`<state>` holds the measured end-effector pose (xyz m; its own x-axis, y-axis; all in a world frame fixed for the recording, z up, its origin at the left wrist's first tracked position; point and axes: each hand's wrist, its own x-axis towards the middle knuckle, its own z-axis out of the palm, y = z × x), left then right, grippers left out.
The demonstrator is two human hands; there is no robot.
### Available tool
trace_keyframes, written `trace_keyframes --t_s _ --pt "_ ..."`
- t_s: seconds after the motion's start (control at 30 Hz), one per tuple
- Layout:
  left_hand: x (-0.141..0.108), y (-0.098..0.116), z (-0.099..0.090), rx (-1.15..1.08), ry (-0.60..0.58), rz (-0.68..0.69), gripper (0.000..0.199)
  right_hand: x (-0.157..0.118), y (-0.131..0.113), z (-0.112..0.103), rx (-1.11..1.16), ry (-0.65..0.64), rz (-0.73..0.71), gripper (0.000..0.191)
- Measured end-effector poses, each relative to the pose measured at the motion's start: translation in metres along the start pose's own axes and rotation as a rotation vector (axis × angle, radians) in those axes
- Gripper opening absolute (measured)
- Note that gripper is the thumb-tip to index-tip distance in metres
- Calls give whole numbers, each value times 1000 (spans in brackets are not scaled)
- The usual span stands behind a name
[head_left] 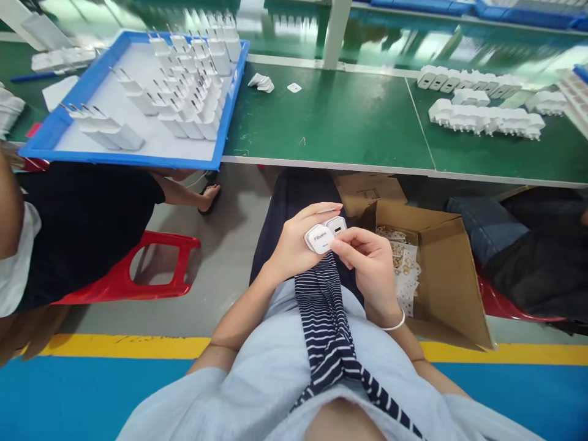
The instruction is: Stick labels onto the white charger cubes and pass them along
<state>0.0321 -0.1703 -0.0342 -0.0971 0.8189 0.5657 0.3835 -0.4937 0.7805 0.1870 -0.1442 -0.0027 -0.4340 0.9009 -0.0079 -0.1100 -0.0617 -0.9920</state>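
Observation:
In front of my lap, my left hand (pixel 298 242) is closed around white plug chargers. One charger face (pixel 318 239), a rounded square with dark lettering, points up at me. Right beside it shows a second white charger (pixel 337 226) with a dark USB slot. My right hand (pixel 367 263) is closed, its thumb and forefinger pinching at the lower corner where the two pieces meet. Its other fingers curl below, and how far they reach around the chargers is hidden. The prongs of the held chargers cannot be seen.
A blue-rimmed tray (pixel 138 160) of upright chargers overhangs the green table (pixel 321 122) at left. Small white pieces (pixel 261 82) and rows of white chargers (pixel 487 117) lie on the table. An open cardboard box (pixel 450 275) stands at my right; people sit on both sides.

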Motion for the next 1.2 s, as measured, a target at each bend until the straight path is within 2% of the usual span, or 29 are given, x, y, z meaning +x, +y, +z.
trace_keyframes --t_s 0.3,0.67,0.8,0.93,1.03,1.2 --pt "-2 -6 -1 50 -17 5 34 7 4 1 -7 -25 64 14" --pt "-6 -13 -3 85 -129 -1 38 15 14 -5 43 -76 156 27" --pt "-15 -31 4 107 -116 -1 38 26 31 -11 -25 -98 181 35" --pt "-27 -60 17 50 -97 -104 33 40 61 -18 -144 -117 171 47" --pt "-28 -77 22 -3 -72 -165 30 43 76 -19 -150 -70 130 47" --pt "-18 -77 20 -131 -23 -237 38 40 78 -16 -66 78 -2 37"
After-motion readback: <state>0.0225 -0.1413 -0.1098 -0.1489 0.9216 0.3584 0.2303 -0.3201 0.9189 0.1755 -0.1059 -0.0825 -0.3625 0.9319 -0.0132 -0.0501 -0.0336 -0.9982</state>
